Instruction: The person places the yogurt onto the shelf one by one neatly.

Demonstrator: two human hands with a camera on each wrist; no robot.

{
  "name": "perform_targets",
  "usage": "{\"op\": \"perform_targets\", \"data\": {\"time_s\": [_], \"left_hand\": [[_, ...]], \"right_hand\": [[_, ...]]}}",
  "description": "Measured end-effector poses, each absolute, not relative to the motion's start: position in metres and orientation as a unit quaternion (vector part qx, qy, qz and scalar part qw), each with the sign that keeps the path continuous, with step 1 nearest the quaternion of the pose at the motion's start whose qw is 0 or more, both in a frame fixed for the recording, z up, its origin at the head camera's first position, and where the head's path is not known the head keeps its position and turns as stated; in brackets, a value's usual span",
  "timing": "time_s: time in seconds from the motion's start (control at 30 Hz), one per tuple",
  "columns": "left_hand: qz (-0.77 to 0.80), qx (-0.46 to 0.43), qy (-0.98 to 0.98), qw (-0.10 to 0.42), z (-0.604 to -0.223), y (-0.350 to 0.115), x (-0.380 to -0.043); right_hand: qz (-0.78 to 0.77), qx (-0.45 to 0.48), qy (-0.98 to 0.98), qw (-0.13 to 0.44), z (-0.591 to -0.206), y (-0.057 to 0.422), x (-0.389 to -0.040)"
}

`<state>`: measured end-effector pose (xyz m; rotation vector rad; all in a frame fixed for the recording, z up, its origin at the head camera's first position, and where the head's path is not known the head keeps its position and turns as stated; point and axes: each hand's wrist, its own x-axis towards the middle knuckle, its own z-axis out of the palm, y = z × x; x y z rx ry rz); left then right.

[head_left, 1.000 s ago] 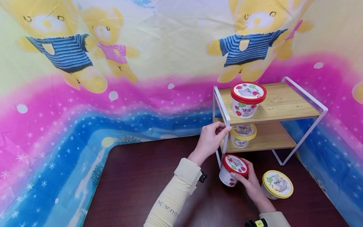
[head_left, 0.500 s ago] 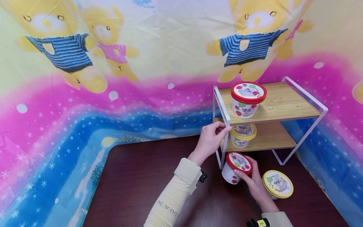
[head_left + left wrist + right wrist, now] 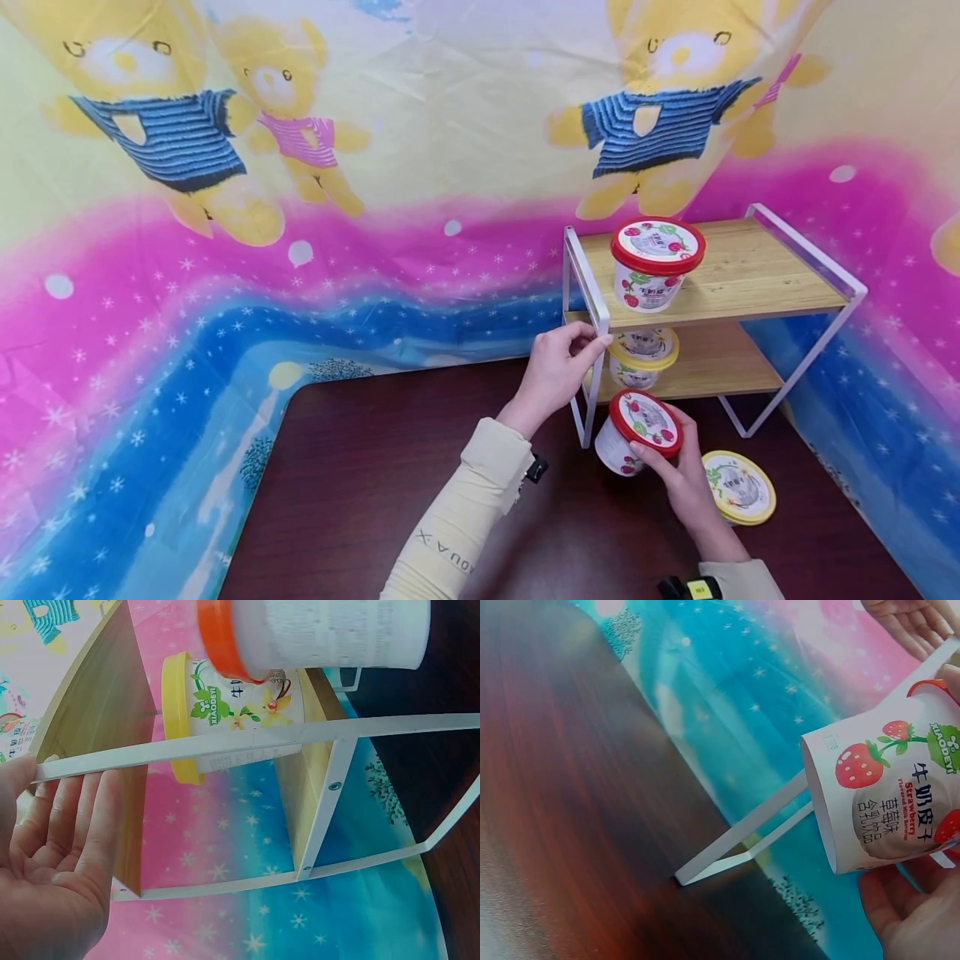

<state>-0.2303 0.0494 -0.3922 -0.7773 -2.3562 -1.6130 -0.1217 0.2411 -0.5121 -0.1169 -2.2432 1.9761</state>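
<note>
One round, red-lidded white tub [image 3: 636, 433], gripped by right hand [image 3: 686, 485], has risen, apparently mid-carry; left hand [image 3: 553, 367], beyond, pinches white metal frame [image 3: 225, 742].

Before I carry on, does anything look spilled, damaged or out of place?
Nothing stands out. The held tub tilts in the right hand, probably just from handling, and its red lid is on. On the rack, the upper tub and lower tub stand upright, lidded. No spill shows.
</note>
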Motion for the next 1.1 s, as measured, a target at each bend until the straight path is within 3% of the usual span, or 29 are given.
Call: {"op": "perform_targets", "data": {"time_s": [0.83, 1.1], "left_hand": [[-0.548, -0.256, -0.792, 0.085, -0.392, 0.050, -0.229], [-0.550, -0.254, -0.791, 0.083, -0.392, 0.050, -0.230]], "right_hand": [[0.704, 0.014, -0.693, 0.154, -0.484, 0.256, -0.120], [0.695, 0.004, -0.688, 0.208, -0.472, 0.260, -0.120]]}}
